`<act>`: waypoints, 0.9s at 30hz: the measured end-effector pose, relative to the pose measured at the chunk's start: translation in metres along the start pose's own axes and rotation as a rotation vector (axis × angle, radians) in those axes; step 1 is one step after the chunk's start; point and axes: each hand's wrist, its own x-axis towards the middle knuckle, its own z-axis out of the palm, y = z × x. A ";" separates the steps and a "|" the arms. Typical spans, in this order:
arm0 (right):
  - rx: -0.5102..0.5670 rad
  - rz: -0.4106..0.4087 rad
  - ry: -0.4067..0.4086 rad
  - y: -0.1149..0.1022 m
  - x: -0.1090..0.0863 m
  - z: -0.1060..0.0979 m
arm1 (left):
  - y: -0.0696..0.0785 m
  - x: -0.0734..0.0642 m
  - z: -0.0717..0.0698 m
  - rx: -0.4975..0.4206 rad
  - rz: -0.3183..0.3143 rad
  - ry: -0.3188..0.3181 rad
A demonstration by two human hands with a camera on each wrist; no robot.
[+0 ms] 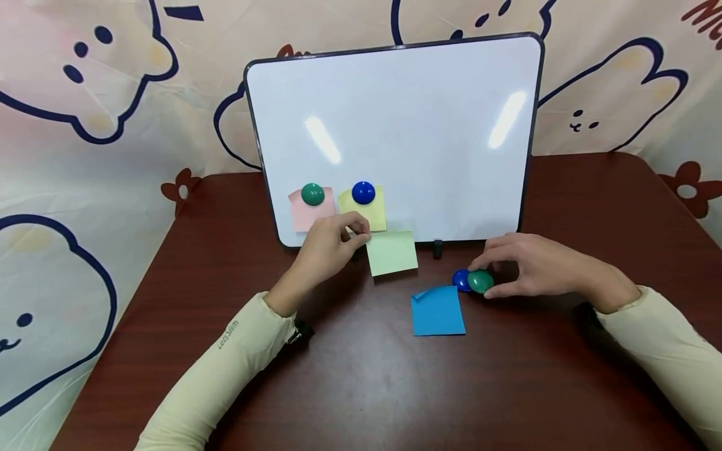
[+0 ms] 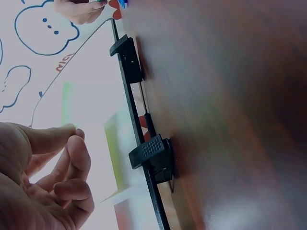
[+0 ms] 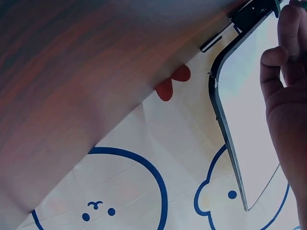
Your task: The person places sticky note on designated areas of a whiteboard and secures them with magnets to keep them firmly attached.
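Observation:
My left hand (image 1: 334, 245) pinches a pale green sticky note (image 1: 393, 254) by its upper left corner, in front of the whiteboard's (image 1: 440, 131) lower edge. In the left wrist view the note (image 2: 67, 101) shows as a thin strip beyond the fingertips. With thumb and forefinger, my right hand (image 1: 527, 266) grips a green round magnet (image 1: 481, 282). A blue round magnet (image 1: 461, 280) is just left of it, partly covered by it. A blue sticky note (image 1: 439, 313) with a folded top left corner lies on the table below the magnets.
On the board's lower left, a green magnet (image 1: 313, 194) sits over a pink note (image 1: 311, 219) and a blue magnet (image 1: 363, 193) over a yellow note (image 1: 372, 216). Black clip stands (image 2: 158, 158) support the board on the brown table (image 1: 361, 388). A patterned cloth (image 1: 45, 156) hangs behind.

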 end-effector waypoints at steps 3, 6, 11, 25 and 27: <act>0.003 0.005 0.001 0.000 -0.001 0.001 | 0.000 0.000 0.001 0.002 0.013 -0.001; 0.004 -0.003 0.008 0.000 -0.002 0.001 | 0.000 0.000 0.002 0.004 0.028 0.004; 0.007 -0.005 0.012 0.000 -0.001 0.001 | 0.002 -0.001 0.000 0.005 0.033 0.013; 0.020 -0.010 0.034 0.002 -0.004 0.000 | 0.012 0.019 -0.002 0.010 0.069 0.060; 0.022 -0.019 0.037 0.002 -0.003 0.001 | 0.014 0.022 -0.005 0.020 0.077 0.068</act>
